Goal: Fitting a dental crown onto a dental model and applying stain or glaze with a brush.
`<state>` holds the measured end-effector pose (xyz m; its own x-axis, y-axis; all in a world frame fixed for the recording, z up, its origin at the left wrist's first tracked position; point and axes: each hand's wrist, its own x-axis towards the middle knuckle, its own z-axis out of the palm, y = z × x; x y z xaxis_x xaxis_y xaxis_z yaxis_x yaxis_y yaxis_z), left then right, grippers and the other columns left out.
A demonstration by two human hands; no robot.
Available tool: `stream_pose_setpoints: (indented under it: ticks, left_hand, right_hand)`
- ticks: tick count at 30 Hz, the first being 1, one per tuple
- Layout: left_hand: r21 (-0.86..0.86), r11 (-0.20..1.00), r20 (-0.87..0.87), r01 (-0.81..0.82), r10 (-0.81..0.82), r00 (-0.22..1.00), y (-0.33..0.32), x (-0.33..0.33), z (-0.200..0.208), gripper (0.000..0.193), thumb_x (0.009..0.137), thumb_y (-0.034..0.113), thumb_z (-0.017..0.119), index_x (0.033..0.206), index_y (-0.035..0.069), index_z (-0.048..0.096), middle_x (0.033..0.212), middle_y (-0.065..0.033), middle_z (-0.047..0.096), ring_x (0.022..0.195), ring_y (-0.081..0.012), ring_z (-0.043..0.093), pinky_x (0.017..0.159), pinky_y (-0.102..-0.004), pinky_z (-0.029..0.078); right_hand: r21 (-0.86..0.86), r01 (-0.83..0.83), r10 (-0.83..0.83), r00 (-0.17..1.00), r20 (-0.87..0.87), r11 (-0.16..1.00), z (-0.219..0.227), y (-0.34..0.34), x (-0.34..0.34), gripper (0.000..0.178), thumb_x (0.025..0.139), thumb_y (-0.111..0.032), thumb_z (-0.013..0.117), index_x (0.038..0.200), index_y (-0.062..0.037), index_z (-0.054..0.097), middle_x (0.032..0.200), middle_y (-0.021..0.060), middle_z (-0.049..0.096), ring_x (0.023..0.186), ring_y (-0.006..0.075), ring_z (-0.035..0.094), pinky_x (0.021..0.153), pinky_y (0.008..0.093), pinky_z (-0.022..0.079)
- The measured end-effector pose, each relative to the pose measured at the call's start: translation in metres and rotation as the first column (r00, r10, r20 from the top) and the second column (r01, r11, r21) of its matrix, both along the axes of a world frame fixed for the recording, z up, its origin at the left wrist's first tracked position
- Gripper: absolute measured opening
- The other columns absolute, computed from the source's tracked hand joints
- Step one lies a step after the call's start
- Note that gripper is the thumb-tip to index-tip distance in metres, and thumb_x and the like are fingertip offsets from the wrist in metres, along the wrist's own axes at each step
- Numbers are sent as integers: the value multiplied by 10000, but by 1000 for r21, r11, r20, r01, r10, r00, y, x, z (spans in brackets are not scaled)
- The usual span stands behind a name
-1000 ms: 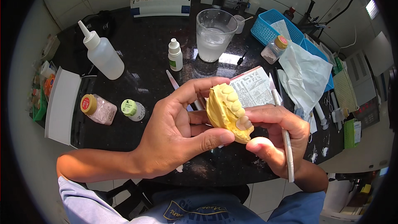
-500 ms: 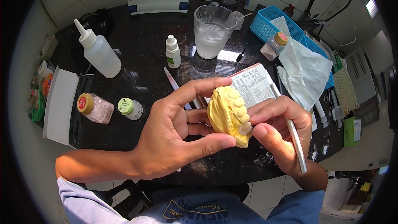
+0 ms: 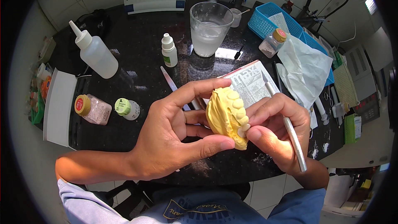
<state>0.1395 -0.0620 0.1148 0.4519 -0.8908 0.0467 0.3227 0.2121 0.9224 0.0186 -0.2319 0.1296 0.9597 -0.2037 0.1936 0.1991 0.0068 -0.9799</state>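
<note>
A yellow dental cast (image 3: 220,114) is held in my left hand (image 3: 163,135), its thumb along the lower edge and its fingers behind and above. The row of teeth faces right. Near the lower end of that row are pale tooth pieces (image 3: 243,130), whiter than the cast. My right hand (image 3: 282,135) pinches at the outermost piece with thumb and forefinger, close against the cast. A silver-handled carving knife (image 3: 295,145) lies across the same hand, its pointed blade tip up and away from the cast.
Beyond my hands stand a glass of cloudy water (image 3: 210,29), a dropper bottle (image 3: 169,50) and a tooth shade rack (image 3: 154,1). A squeeze bottle (image 3: 99,58) and powder jars (image 3: 98,110) are at left. Rightward lie printed paper (image 3: 248,85), crumpled tissue (image 3: 304,60) and a blue basket (image 3: 259,23).
The outermost pale piece, between my right thumb and forefinger, has shifted slightly and stands out more from the cast. Both hands keep nearly the same place; the table scene has shifted a little leftward.
</note>
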Motion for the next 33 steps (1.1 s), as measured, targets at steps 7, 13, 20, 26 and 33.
stream_pose_setpoints:
  ticks: [7,13,20,26,33]
  left_hand:
    - [40,999,-27,7,-6,1000,0,0,1,791,760,62,765,1388,-36,293,1280,-168,456,1134,-217,559,972,-348,492]
    - [37,999,-9,12,-12,1000,0,1,0,791,764,66,762,1390,-36,289,1278,-171,457,1129,-215,562,970,-344,493]
    - [47,999,-23,13,-12,1000,0,0,1,792,767,63,758,1392,-35,282,1280,-171,453,1127,-217,563,971,-345,494]
    - [47,999,-16,12,-12,1000,-1,0,0,786,767,59,756,1390,-34,286,1280,-171,453,1131,-218,560,972,-347,494]
    - [35,999,-36,8,-7,999,-1,0,0,784,763,52,759,1387,-34,291,1281,-171,454,1137,-214,554,974,-346,492]
  right_hand:
    - [23,-6,6,1000,-15,1000,0,0,0,132,839,-20,672,925,40,591,910,138,662,845,152,659,784,277,538]
    - [8,-8,8,1000,-21,1000,0,0,1,126,839,-20,672,915,37,589,901,134,665,837,149,660,778,273,538]
    - [16,5,-4,1000,-21,1000,0,1,0,129,838,-6,667,922,38,580,897,129,663,836,147,659,777,271,538]
    - [42,8,-7,1000,-15,999,-1,1,0,145,836,7,664,939,44,569,902,123,657,849,142,656,791,265,531]
    - [38,2,-1,1000,-4,999,-1,1,0,153,832,16,663,945,46,566,912,124,653,853,143,655,798,268,532]
